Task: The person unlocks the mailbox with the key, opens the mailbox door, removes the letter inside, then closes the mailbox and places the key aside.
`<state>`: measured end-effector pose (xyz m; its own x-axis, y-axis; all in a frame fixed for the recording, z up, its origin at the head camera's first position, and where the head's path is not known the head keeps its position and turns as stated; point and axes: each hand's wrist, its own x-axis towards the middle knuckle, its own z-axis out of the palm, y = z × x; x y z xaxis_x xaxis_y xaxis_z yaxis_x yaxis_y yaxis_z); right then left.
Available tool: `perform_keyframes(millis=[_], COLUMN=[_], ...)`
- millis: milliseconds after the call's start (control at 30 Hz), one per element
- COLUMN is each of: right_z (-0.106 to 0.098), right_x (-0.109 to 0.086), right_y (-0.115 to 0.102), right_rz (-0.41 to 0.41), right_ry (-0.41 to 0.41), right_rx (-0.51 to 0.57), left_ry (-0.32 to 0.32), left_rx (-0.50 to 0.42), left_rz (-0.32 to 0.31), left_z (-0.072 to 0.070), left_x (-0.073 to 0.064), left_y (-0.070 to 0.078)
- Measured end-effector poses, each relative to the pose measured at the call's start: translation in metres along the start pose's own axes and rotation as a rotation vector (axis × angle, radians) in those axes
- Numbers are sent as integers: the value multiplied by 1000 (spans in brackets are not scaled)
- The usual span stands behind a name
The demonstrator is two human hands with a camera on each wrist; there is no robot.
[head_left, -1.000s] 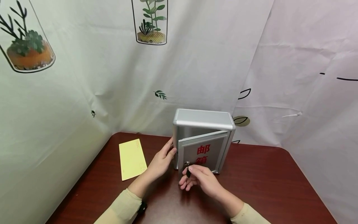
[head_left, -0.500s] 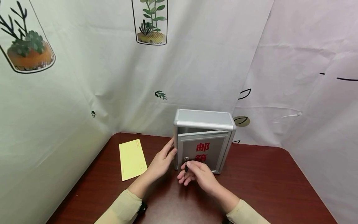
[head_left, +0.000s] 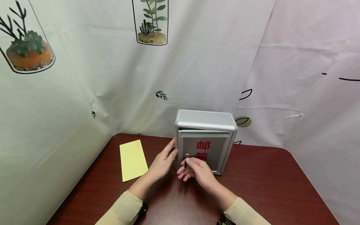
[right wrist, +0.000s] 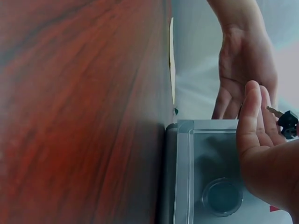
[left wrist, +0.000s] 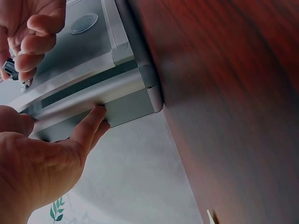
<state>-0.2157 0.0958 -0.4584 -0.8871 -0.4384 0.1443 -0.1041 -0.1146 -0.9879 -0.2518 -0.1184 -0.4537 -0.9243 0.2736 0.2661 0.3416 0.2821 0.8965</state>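
Note:
A grey metal mailbox [head_left: 206, 117] stands upright on the table, its door [head_left: 216, 150] marked with red characters. Only a narrow gap shows along the door's top edge. My right hand [head_left: 201, 173] pinches a black-headed key [head_left: 186, 163] just below the round lock [head_left: 187, 155]. In the right wrist view a bare key blade [right wrist: 274, 112] juts beside the black key head [right wrist: 288, 124]. My left hand [head_left: 163, 162] rests against the mailbox's left side, its fingers [left wrist: 88, 127] straight along the side panel. The mailbox's interior is hidden.
A yellow envelope [head_left: 133, 161] lies flat on the dark red-brown table [head_left: 267, 184], left of the mailbox. Behind and beside the table hangs a white cloth [head_left: 202, 62] with plant prints. A clear round disc [right wrist: 223, 197] sits on the door's lower part.
The mailbox door has swung inward from ajar until almost closed. My right hand has moved slightly up and left with it, still pinching the key. My left hand has stayed put.

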Motion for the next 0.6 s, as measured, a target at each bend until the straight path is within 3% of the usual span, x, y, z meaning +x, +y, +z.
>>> perform_keyframes(millis=[600], right_z=[2], right_x=[11], right_y=[-1], right_rz=[32], right_ry=[77], right_rx=[-31], left_ry=[-2], left_rx=[38], left_rz=[-2], left_z=[-1], left_x=[-1], left_y=[-2])
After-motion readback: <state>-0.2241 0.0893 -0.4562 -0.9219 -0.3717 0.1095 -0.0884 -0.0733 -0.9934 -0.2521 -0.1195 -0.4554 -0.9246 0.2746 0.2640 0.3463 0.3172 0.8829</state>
